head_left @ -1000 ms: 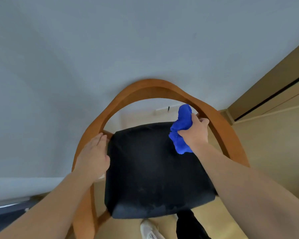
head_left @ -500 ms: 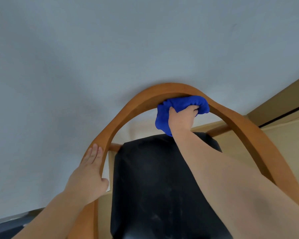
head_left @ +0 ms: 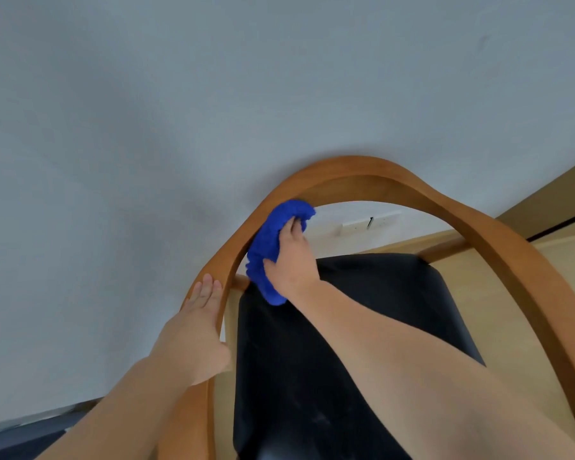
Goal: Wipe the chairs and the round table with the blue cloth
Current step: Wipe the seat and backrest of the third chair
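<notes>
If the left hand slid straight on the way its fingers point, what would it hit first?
The left hand lies along the wooden chair frame, so it would ride up that curve. Next, probably the blue cloth under the right hand, though that sits on the inner side.

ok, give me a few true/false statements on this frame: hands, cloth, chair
1. The right hand presses the blue cloth against the wooden chair frame. True.
2. The left hand holds a second cloth. False: it holds nothing and rests on the frame's left side, fingers straight.
3. The seat is black. True.
4. The cloth lies spread flat on the seat. False: it is bunched against the frame's inner curve.
</notes>
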The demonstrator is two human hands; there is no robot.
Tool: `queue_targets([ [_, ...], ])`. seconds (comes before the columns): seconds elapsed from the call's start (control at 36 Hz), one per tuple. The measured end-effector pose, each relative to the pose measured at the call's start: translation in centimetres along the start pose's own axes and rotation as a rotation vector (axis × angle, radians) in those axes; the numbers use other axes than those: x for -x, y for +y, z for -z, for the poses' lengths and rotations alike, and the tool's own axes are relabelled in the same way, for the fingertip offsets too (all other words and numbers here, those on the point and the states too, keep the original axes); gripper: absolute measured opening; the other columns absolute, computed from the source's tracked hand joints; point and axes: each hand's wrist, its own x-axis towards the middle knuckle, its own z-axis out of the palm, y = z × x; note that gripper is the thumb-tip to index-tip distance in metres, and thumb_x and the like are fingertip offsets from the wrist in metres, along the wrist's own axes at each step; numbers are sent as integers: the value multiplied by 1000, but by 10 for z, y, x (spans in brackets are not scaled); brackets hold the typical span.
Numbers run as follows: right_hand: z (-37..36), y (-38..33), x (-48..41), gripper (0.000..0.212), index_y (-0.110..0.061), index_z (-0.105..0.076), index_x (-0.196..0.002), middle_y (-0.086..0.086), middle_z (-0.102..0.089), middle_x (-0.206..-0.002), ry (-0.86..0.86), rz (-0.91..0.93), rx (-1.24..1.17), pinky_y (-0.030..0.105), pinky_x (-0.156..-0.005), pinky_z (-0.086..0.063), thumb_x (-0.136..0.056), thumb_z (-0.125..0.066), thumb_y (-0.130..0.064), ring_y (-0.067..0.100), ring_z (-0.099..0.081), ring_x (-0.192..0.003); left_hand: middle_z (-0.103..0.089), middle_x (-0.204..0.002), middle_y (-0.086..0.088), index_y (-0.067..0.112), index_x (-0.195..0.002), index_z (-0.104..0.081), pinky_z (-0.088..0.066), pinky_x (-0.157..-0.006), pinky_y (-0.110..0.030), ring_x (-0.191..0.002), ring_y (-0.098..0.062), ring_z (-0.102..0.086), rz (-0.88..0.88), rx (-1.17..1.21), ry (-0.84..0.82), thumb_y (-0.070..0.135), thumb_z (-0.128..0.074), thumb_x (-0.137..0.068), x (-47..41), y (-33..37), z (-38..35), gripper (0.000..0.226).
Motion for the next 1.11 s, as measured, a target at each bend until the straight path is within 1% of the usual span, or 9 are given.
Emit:
queue_targets([
  [0.11, -2, 18, 11, 87, -10, -4, -152, 15, -20, -156, -96, 96, -21, 35, -91, -50, -85, -58, -20, 29, -56, -111, 29, -149, 9, 25, -146, 16, -23, -111, -29, -140, -9, 14, 5, 3, 1, 19, -59, -74, -2, 0, 0, 104],
  [0.25, 25, 55, 20, 89, -25, 2, -153, 7, -39, -147, 104, -91, -160, 18, -68, -40, -88, -58, -26, 20, -58, -96, 27, -151, 6, 26, -145, 18, -25, -110, -32, -141, -14, 13, 15, -31, 16, 22, -60, -79, -1, 1, -4, 102],
  [0.31, 41, 67, 22, 90, -33, 5, -151, -1, -28, -155, 225, -225, -282, 19, -73, -41, -87, -58, -26, 16, -57, -97, 28, -151, 6, 26, -145, 19, -24, -111, -32, -141, -14, 14, 16, -36, 15, 23, -59, -81, -1, 1, -5, 101],
  [0.42, 66, 83, 18, 91, -34, 4, -151, 0, -23, -157, 443, -428, -353, 39, -100, -45, -87, -60, -24, 26, -51, -123, 29, -151, 5, 25, -145, 20, -25, -112, -33, -141, -15, 14, 9, -43, 21, 24, -58, -83, -1, 0, -5, 100],
  [0.53, 79, 85, -3, 90, -21, 3, -153, 7, -16, -158, 491, -519, -339, 42, -102, -43, -88, -59, -20, 32, -47, -127, 29, -150, 6, 25, -144, 20, -24, -111, -32, -141, -15, 13, -5, -32, 17, 24, -57, -82, -1, -2, -3, 99],
  [0.64, 75, 70, -27, 96, -15, 9, -152, 7, -19, -158, 449, -482, -410, 37, -99, -41, -88, -62, -27, 31, -46, -129, 29, -151, 6, 26, -144, 21, -23, -110, -31, -141, -15, 13, -11, -38, 26, 28, -56, -84, -2, -2, -6, 97],
  [0.86, 37, 31, -23, 92, -15, 5, -153, 6, 0, -162, 337, -261, -338, 34, -96, -42, -88, -61, -23, 32, -48, -126, 28, -151, 7, 27, -144, 20, -25, -111, -34, -141, -16, 13, 6, -29, 35, 29, -59, -84, -2, -2, -7, 99],
  [1.03, 10, 7, -6, 87, -9, 1, -151, 16, -17, -157, 121, -53, -214, 41, -95, -49, -87, -57, -15, 33, -54, -117, 30, -148, 10, 28, -144, 18, -27, -109, -32, -141, -11, 12, -5, 30, 41, 22, -61, -77, -2, -4, -6, 105],
  [1.11, -9, -2, 9, 84, -5, -4, -151, 19, -9, -158, -6, 70, -118, 43, -100, -44, -86, -56, -14, 38, -45, -126, 29, -147, 12, 28, -145, 16, -24, -110, -28, -140, -7, 12, -28, 70, 37, 21, -59, -72, -2, -8, -7, 105],
])
